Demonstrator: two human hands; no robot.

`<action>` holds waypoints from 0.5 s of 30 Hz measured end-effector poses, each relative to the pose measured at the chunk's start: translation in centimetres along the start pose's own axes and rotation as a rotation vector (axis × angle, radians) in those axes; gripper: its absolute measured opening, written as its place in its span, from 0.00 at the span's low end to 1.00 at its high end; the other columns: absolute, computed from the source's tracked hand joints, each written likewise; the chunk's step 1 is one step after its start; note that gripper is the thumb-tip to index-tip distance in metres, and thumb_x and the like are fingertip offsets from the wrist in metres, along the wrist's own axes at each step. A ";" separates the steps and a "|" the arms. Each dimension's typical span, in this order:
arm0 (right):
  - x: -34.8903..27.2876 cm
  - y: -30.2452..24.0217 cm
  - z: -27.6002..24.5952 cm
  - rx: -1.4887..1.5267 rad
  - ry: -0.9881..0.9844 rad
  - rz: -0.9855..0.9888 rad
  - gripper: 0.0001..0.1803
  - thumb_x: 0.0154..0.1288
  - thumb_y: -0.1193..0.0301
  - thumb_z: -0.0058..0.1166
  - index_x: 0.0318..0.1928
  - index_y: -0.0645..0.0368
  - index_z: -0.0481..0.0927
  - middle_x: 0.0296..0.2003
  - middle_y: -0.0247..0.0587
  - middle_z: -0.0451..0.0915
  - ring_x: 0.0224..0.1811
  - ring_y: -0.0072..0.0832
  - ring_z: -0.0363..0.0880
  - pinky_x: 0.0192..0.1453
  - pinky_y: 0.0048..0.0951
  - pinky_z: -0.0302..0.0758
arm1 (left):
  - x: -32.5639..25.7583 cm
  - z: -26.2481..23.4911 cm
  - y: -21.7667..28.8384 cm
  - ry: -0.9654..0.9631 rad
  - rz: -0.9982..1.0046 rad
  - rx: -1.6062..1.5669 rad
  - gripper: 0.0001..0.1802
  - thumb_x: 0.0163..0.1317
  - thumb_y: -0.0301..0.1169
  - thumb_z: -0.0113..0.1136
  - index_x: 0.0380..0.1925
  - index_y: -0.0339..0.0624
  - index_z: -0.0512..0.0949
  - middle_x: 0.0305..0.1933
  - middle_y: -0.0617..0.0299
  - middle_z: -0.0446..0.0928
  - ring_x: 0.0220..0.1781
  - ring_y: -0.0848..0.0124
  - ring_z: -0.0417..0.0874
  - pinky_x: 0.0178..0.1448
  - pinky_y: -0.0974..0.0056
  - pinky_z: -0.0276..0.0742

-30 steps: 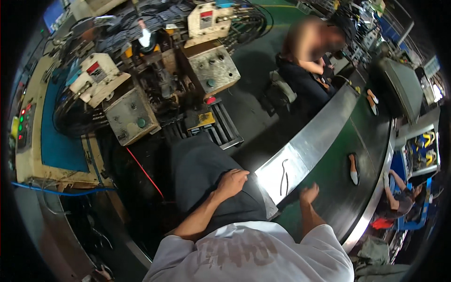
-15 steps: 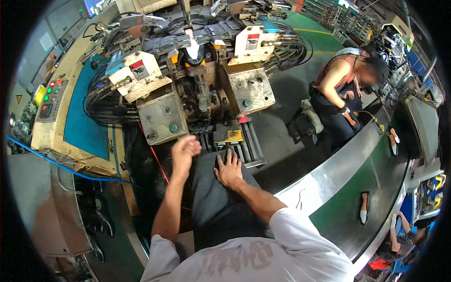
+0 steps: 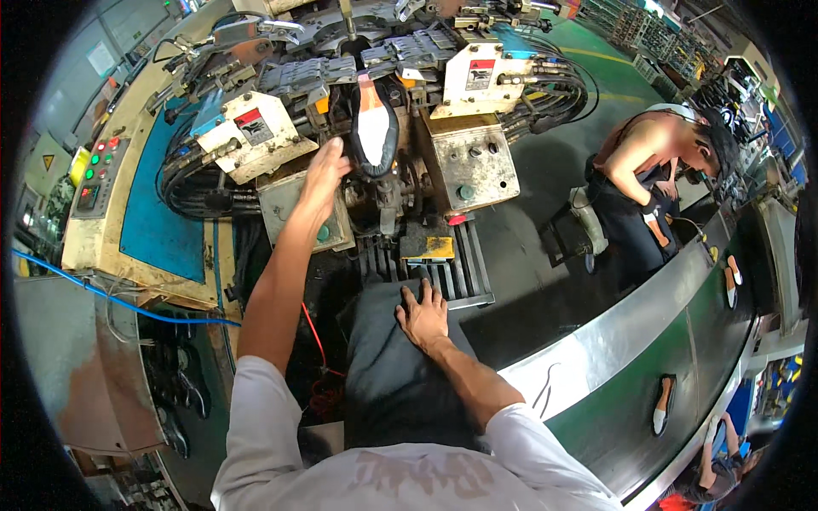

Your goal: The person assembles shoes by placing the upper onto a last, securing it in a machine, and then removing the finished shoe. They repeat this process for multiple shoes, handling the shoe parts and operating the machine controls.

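Here the left hand (image 3: 322, 175) is raised with its fingers spread wide, the fingertips just beside the left edge of a black shoe (image 3: 375, 128) that sits sole-up, pale insole showing, clamped in the middle of a large beige machine (image 3: 469, 162); whether the fingers actually touch the shoe cannot be told. The right hand (image 3: 423, 313) lies flat and open, holding nothing, on the person's own dark-trousered thigh (image 3: 392, 375), well below the shoe. Room around the left hand is tight: a beige housing with a red label (image 3: 247, 132) crowds it on the left, metal clamps and black hoses (image 3: 554, 94) ring the shoe above and to the right. Just ahead of the right hand lie a yellow-and-black block (image 3: 429, 247) and a dark ribbed grate (image 3: 460, 277). To the right of that hand a curved steel edge (image 3: 596, 341) borders a green conveyor belt (image 3: 673, 358) carrying single shoes (image 3: 663, 407) well apart from one another. Far left of the left hand stands a control panel with coloured buttons (image 3: 100, 166) beside a blue panel (image 3: 166, 204), with a blue cable (image 3: 111, 294) below. Beyond the conveyor another person (image 3: 648, 179) sits bent over work.
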State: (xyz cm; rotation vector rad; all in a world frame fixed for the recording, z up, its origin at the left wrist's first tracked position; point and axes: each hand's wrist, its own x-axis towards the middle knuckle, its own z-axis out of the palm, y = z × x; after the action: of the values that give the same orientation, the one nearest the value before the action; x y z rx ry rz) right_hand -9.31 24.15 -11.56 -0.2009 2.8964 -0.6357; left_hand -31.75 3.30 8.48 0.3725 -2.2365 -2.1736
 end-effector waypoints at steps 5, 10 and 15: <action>0.6 0.3 0.1 0.013 0.016 0.022 0.32 0.77 0.49 0.52 0.77 0.43 0.71 0.81 0.60 0.57 0.80 0.60 0.59 0.79 0.62 0.60 | 3.4 3.6 0.2 -0.209 -0.091 -0.328 0.36 0.81 0.55 0.52 0.81 0.53 0.60 0.76 0.57 0.73 0.73 0.61 0.76 0.77 0.44 0.70; 0.7 0.3 -0.1 0.046 0.019 0.029 0.33 0.76 0.49 0.54 0.76 0.43 0.72 0.80 0.60 0.58 0.78 0.61 0.60 0.78 0.62 0.61 | 3.3 3.1 -1.1 -0.326 -0.039 -0.386 0.36 0.79 0.45 0.60 0.81 0.50 0.61 0.73 0.56 0.76 0.67 0.62 0.81 0.70 0.55 0.79; 0.6 1.0 0.5 0.051 0.040 0.029 0.33 0.75 0.49 0.55 0.76 0.43 0.73 0.80 0.60 0.59 0.78 0.60 0.60 0.78 0.61 0.62 | -0.8 2.1 0.6 -0.216 0.259 -0.226 0.38 0.77 0.35 0.63 0.82 0.47 0.60 0.75 0.53 0.73 0.71 0.63 0.78 0.72 0.58 0.77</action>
State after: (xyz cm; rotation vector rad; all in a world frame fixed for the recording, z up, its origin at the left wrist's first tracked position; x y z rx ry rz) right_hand -9.88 24.71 -12.49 -0.1413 2.9113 -0.7150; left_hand -31.45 5.52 9.15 -0.1541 -1.9623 -2.3805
